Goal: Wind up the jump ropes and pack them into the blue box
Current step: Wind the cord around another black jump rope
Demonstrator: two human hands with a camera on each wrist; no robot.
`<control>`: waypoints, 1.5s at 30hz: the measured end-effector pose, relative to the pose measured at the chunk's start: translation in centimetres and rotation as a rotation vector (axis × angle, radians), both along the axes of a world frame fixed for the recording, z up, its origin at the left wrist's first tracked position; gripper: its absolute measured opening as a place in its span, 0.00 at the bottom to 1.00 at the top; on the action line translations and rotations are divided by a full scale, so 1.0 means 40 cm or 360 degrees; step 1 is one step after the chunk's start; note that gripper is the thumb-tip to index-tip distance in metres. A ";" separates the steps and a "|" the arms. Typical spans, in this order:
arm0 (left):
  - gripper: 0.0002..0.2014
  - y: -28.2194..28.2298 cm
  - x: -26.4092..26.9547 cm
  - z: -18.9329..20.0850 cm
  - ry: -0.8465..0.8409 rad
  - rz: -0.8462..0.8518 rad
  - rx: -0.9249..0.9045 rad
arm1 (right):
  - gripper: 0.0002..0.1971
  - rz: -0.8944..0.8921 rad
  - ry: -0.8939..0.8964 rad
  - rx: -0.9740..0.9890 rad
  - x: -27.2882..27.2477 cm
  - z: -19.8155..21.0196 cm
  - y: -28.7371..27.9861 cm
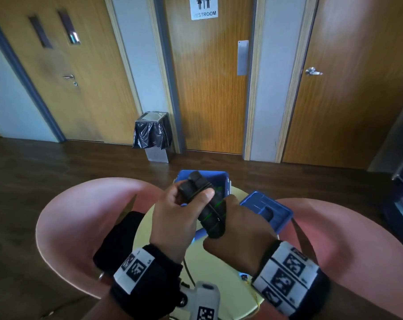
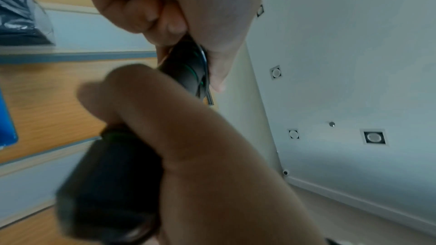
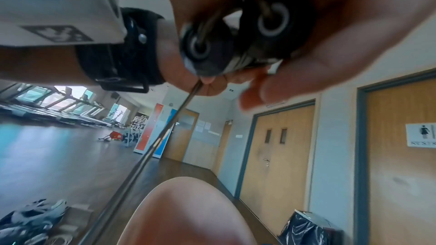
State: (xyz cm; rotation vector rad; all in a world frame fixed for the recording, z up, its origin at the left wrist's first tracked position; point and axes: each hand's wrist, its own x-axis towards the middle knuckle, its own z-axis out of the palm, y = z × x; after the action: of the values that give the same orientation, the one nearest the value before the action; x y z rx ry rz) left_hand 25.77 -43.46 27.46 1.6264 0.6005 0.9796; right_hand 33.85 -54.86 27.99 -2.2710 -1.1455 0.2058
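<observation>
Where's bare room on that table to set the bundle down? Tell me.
Bare yellow table shows between the wrists, near its front edge. Farther back it is crowded: the blue box and its lid.

Matt black jump-rope handles [image 1: 205, 204] above a glossy blue plastic box [image 1: 223, 179]; behind the box, grained wooden doors [image 1: 209, 88].

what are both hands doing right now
Left hand: fingers curled round the upper end of the black jump rope handles.
Right hand: grips the lower end of the same bundle, cord wound round it.
</observation>
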 end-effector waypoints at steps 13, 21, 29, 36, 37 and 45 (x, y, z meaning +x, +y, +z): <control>0.40 0.031 0.007 -0.027 -0.0431 -0.0912 -0.0499 | 0.13 0.0445 0.1740 0.0449 0.030 0.037 -0.036; 0.24 0.040 0.043 -0.027 -0.0289 -0.0686 -0.0476 | 0.30 0.0680 0.2728 0.0246 0.072 0.019 -0.033; 0.07 0.048 0.050 -0.055 -0.0057 -0.0152 -0.0294 | 0.10 0.0168 0.1414 0.0282 0.070 0.020 0.002; 0.13 0.043 0.016 -0.021 -0.0169 -0.0592 -0.0252 | 0.14 0.0322 0.1924 0.0610 0.044 0.022 -0.012; 0.15 0.045 0.006 -0.014 -0.0272 -0.0716 -0.0366 | 0.17 0.0378 0.2027 0.0650 0.040 0.029 -0.015; 0.38 0.141 -0.058 -0.009 -0.0391 -0.0927 -0.0430 | 0.15 0.0576 0.2556 0.0667 -0.013 0.058 0.023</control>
State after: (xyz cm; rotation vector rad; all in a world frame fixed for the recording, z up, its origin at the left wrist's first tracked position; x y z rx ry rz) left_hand 23.44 -37.82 27.11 1.3011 0.0695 0.6168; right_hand 33.35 -53.94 30.31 -0.8777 -0.5195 1.4185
